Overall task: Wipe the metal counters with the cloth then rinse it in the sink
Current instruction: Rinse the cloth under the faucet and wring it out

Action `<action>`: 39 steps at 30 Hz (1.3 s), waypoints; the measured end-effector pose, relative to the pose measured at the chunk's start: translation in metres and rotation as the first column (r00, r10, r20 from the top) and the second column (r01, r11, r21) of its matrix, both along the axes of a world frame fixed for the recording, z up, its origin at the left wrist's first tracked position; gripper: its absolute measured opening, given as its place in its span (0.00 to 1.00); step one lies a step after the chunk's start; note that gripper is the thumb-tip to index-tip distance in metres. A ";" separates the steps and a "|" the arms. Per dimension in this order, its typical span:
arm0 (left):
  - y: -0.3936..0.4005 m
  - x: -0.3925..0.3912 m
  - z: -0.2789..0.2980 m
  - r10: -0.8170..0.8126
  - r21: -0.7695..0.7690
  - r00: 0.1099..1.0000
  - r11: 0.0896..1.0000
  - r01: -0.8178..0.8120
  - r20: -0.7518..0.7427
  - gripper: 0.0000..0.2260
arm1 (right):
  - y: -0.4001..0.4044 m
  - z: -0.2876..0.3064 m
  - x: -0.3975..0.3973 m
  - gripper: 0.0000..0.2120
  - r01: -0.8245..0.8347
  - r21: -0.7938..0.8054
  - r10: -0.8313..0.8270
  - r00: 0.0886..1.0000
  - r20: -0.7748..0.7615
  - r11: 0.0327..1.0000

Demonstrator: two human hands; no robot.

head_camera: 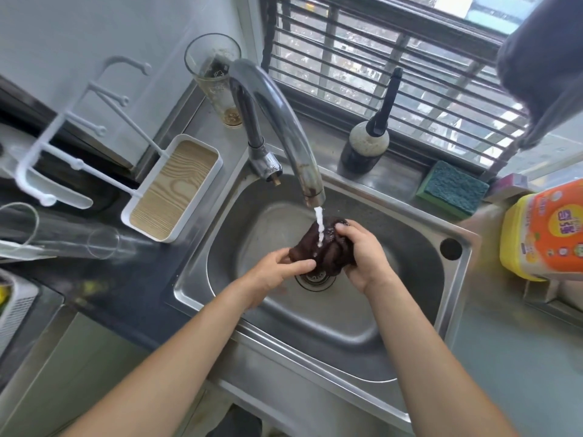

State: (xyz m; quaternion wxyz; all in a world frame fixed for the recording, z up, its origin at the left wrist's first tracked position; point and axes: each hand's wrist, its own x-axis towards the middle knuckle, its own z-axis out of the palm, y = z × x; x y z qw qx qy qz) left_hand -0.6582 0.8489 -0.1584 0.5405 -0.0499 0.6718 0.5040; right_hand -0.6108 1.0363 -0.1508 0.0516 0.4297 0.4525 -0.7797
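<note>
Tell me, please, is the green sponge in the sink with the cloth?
No, the green sponge lies on the ledge behind the sink, while both hands hold the cloth under the tap.

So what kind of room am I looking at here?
Most likely a home kitchen, at the sink by a window. A steel sink with a running tap, a scrub sponge on the ledge and a glass behind the tap point to that. Both hands hold the cloth under the water.
</note>
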 end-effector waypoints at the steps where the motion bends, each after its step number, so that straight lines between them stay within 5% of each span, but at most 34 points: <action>1: -0.001 0.002 -0.002 0.077 0.056 0.992 0.995 -0.082 0.096 0.21 | 0.001 0.000 0.000 0.08 0.061 -0.051 -0.061 0.998 0.000 0.997; 3: 0.002 0.006 -0.004 0.188 0.146 0.939 0.960 -0.237 0.288 0.22 | 0.002 0.001 0.001 0.11 0.130 -0.148 -0.129 0.992 0.017 0.980; 6: 0.012 0.007 -0.002 0.334 0.140 0.861 0.901 -0.412 0.383 0.22 | -0.002 0.001 0.005 0.15 0.068 -0.149 -0.062 0.997 0.046 0.986; 10: 0.021 -0.001 -0.006 0.474 0.038 0.837 0.864 -0.502 0.272 0.27 | -0.013 0.002 0.012 0.13 -0.175 0.061 0.166 0.978 0.123 0.983; 16: 0.027 -0.007 -0.016 0.565 -0.055 0.820 0.825 -0.562 0.089 0.21 | -0.018 -0.001 0.020 0.13 -0.335 0.040 0.323 0.929 0.178 0.941; 19: 0.026 -0.008 -0.018 0.516 -0.038 0.856 0.856 -0.516 0.003 0.09 | -0.016 -0.005 0.022 0.19 -0.230 -0.021 0.229 0.951 0.209 0.973; 22: 0.017 -0.010 -0.019 0.371 -0.067 0.920 0.922 -0.381 -0.129 0.07 | -0.010 -0.006 0.021 0.14 -0.138 0.061 0.118 0.961 0.250 0.989; 27: 0.005 -0.010 -0.021 0.305 0.069 0.942 0.946 -0.316 0.138 0.17 | 0.001 -0.004 0.015 0.01 0.045 0.131 -0.081 0.956 0.281 0.990; 34: 0.011 -0.006 -0.016 0.183 -0.011 0.969 0.983 -0.184 0.163 0.12 | -0.001 0.007 0.008 0.17 -0.049 -0.082 0.058 0.992 0.115 0.995; 39: 0.012 -0.003 -0.013 0.263 0.060 0.920 0.955 -0.292 0.290 0.17 | -0.008 0.006 0.001 0.17 -0.084 -0.098 0.092 0.992 0.082 0.992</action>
